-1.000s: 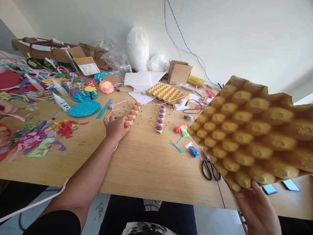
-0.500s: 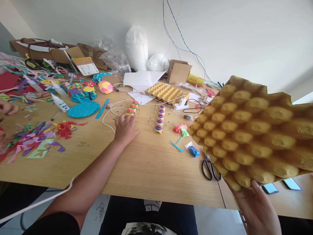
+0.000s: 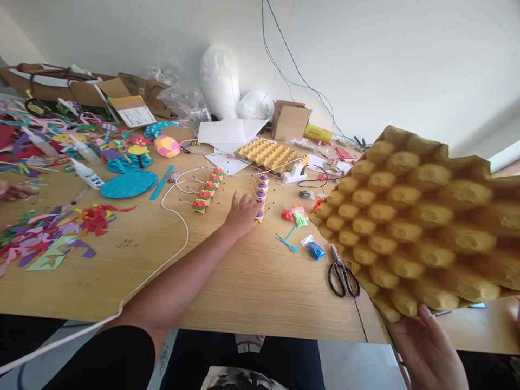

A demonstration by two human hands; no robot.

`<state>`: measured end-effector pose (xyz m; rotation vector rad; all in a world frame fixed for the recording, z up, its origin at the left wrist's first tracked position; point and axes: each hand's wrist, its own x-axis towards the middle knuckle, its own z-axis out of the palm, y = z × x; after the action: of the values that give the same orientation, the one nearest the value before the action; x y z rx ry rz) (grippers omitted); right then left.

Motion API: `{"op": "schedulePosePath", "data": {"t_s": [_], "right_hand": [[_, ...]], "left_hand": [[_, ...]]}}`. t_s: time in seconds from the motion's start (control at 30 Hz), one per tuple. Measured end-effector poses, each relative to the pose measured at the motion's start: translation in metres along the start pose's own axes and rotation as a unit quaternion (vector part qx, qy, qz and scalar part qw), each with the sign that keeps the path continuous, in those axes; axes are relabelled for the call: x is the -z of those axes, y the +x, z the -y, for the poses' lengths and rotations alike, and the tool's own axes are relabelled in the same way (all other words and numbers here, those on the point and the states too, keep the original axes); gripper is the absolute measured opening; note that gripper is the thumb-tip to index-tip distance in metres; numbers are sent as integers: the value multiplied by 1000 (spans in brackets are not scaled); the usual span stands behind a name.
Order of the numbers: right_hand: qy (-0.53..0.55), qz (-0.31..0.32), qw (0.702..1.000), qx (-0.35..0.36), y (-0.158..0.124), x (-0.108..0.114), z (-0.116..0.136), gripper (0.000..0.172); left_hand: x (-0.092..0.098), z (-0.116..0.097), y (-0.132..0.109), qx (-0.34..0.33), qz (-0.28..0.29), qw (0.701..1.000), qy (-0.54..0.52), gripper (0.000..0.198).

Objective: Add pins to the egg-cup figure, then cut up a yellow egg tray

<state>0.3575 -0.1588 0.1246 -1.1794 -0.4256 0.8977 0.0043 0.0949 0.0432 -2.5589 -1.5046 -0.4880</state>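
My right hand (image 3: pixel 433 346) grips a yellow-brown egg tray (image 3: pixel 402 227) by its lower edge, thumb on the near face. The tray is tilted up, its bumps toward me, with a stepped cut along the top. My left hand (image 3: pixel 244 216) reaches over the table, fingers partly bent and apart, at the left side of a purple egg-carton caterpillar (image 3: pixel 262 187). Its fingertips are close to the caterpillar; whether they touch it I cannot tell. Left of that hand lies a red and green egg-carton caterpillar (image 3: pixel 207 189) with pins sticking out along both sides.
Black-handled scissors (image 3: pixel 344 279) and a blue clay packet (image 3: pixel 314 249) lie by the held tray. A white cable (image 3: pixel 184 244) crosses the table. Paper scraps (image 3: pixel 44 233), a blue disc (image 3: pixel 129 184) and another person's hand (image 3: pixel 16 190) are at left. Another egg tray (image 3: pixel 266 154) lies behind.
My left hand has moved right, from the red and green caterpillar to the purple one, uncovering the former. The egg tray stays in my right hand. The view has shifted slightly.
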Motion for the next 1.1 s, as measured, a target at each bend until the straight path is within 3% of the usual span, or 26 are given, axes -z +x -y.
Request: {"op": "schedulePosePath", "data": {"t_s": [0.1, 0.3, 0.6, 1.1], "right_hand": [[-1, -2, 1000, -29, 3, 5, 3, 50], [2, -20, 1000, 16, 6, 4, -4, 49], [14, 0, 1000, 21, 5, -9, -4, 45], [20, 26, 999, 14, 8, -7, -10, 40]], "left_hand": [[-2, 3, 2, 0, 1, 1000, 2, 33], [0, 7, 1, -8, 6, 1000, 5, 30], [8, 13, -15, -3, 10, 1000, 7, 24], [22, 30, -33, 32, 8, 999, 39, 21]]}}
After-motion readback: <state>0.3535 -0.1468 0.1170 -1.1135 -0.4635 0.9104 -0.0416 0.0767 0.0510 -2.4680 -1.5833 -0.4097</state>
